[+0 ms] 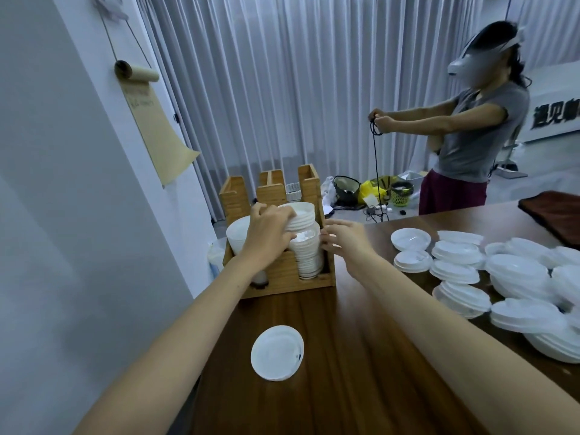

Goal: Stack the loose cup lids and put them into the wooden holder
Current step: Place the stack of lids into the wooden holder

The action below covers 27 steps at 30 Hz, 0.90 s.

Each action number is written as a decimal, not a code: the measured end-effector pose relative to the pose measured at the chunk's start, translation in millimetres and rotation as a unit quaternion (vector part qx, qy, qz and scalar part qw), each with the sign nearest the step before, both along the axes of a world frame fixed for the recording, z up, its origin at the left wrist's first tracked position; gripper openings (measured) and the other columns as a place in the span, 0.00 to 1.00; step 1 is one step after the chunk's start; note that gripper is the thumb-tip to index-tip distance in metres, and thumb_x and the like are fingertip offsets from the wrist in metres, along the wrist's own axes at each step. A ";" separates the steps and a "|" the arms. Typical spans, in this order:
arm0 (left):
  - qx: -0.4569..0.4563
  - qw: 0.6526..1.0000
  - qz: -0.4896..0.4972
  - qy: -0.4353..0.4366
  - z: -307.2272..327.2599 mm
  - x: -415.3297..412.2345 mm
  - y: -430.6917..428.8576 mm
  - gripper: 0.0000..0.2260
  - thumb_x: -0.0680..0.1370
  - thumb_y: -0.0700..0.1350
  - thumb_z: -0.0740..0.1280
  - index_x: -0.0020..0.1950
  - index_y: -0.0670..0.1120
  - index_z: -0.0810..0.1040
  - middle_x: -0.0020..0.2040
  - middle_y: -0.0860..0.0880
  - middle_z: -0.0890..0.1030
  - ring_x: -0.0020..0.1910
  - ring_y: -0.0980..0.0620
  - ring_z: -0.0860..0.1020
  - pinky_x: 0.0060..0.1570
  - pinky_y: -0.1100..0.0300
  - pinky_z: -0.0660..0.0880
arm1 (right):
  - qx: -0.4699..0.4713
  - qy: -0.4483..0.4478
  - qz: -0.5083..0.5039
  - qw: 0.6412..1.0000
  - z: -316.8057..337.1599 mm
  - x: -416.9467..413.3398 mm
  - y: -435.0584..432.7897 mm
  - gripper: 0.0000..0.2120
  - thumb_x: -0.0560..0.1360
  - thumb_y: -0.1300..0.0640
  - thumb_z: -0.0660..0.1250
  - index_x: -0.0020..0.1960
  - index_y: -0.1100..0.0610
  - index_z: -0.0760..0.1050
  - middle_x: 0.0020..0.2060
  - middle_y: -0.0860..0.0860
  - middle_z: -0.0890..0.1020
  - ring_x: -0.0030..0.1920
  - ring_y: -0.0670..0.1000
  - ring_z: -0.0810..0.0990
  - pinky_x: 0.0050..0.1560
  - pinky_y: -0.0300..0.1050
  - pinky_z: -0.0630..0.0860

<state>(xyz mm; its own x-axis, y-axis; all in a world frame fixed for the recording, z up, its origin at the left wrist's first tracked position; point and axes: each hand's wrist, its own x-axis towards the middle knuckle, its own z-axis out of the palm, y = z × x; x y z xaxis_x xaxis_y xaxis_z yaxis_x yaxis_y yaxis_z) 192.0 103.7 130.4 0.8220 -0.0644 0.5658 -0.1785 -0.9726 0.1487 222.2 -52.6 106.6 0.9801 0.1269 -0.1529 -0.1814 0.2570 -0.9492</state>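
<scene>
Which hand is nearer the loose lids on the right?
Right: the right hand is left of the loose lids, beside the wooden holder; the left hand is farther left, gripping the holder's lid stack.

A pale grey plaster wall [62, 183] fills 9 o'clock, a brown kraft-paper scroll [153, 120] hanging on it. White pleated sheer curtains [282, 89] span 12 o'clock. The dark brown wooden surface [329, 387] runs from 6 to 3 o'clock. A person in a grey T-shirt [480, 130] stands at 2 o'clock.
</scene>
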 end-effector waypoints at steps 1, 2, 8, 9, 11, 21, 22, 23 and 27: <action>-0.007 1.000 -0.006 0.019 -3.6 3.8 2.0 0.15 0.72 0.43 0.72 0.57 0.45 0.77 0.51 0.47 0.79 0.57 0.44 0.69 0.56 0.60 0.59 | -0.033 -0.012 -0.013 0.999 -4.1 1.3 -0.3 0.15 0.77 0.68 0.61 0.62 0.64 0.75 0.47 0.57 0.80 0.49 0.53 0.79 0.48 0.42 0.77; -0.008 0.999 -0.011 0.034 -7.0 7.4 3.2 0.15 0.72 0.43 0.72 0.57 0.45 0.77 0.50 0.47 0.79 0.56 0.44 0.69 0.54 0.60 0.61 | -0.056 -0.021 -0.020 0.998 -8.1 3.2 -0.5 0.16 0.76 0.68 0.61 0.62 0.62 0.75 0.50 0.57 0.81 0.51 0.52 0.79 0.49 0.43 0.78; -0.010 0.998 -0.024 0.063 -15.2 21.6 6.1 0.16 0.72 0.42 0.72 0.59 0.45 0.76 0.52 0.47 0.79 0.58 0.45 0.69 0.56 0.57 0.64 | -0.098 -0.050 -0.013 0.994 -15.0 7.7 4.7 0.18 0.75 0.69 0.61 0.62 0.60 0.76 0.47 0.50 0.80 0.48 0.48 0.79 0.55 0.47 0.79; -0.008 0.997 -0.026 0.069 -14.8 22.8 6.5 0.17 0.72 0.42 0.72 0.59 0.45 0.76 0.53 0.46 0.79 0.58 0.45 0.69 0.57 0.56 0.65 | -0.101 -0.056 -0.010 0.993 -14.9 8.0 5.5 0.18 0.74 0.69 0.62 0.62 0.60 0.77 0.47 0.50 0.81 0.48 0.48 0.79 0.55 0.47 0.79; 0.003 0.996 -0.030 0.081 -15.5 26.5 8.7 0.17 0.72 0.43 0.72 0.60 0.46 0.77 0.53 0.46 0.80 0.58 0.44 0.70 0.57 0.54 0.66 | -0.109 -0.063 -0.006 0.992 -15.5 8.3 6.5 0.17 0.74 0.69 0.62 0.60 0.60 0.78 0.50 0.52 0.82 0.52 0.51 0.80 0.55 0.48 0.79; 0.011 0.995 -0.033 0.097 -14.3 32.0 12.1 0.13 0.75 0.44 0.69 0.59 0.47 0.79 0.52 0.46 0.80 0.56 0.44 0.71 0.56 0.53 0.68 | -0.124 -0.064 0.007 0.990 -17.0 10.7 7.2 0.16 0.74 0.67 0.63 0.60 0.60 0.78 0.54 0.55 0.81 0.56 0.53 0.79 0.59 0.53 0.77; 0.017 0.995 -0.028 0.098 -13.2 31.9 11.8 0.12 0.75 0.44 0.69 0.59 0.47 0.79 0.52 0.46 0.80 0.56 0.44 0.71 0.55 0.54 0.68 | -0.124 -0.064 0.007 0.990 -16.9 10.2 6.8 0.16 0.74 0.68 0.63 0.61 0.61 0.77 0.54 0.55 0.81 0.56 0.53 0.79 0.60 0.54 0.77; 0.019 0.994 -0.026 0.101 -12.3 31.8 12.0 0.12 0.76 0.44 0.69 0.58 0.47 0.79 0.51 0.46 0.79 0.55 0.44 0.71 0.54 0.54 0.68 | -0.125 -0.063 0.006 0.990 -16.8 10.1 6.7 0.17 0.74 0.68 0.63 0.62 0.62 0.76 0.55 0.55 0.80 0.56 0.53 0.78 0.60 0.54 0.77; 0.032 0.992 -0.026 0.119 -12.1 31.1 10.9 0.09 0.76 0.41 0.67 0.56 0.47 0.79 0.50 0.45 0.78 0.53 0.45 0.73 0.51 0.54 0.71 | -0.131 -0.057 0.016 0.990 -15.8 8.1 6.5 0.19 0.76 0.67 0.63 0.66 0.62 0.73 0.50 0.52 0.80 0.56 0.55 0.78 0.61 0.55 0.76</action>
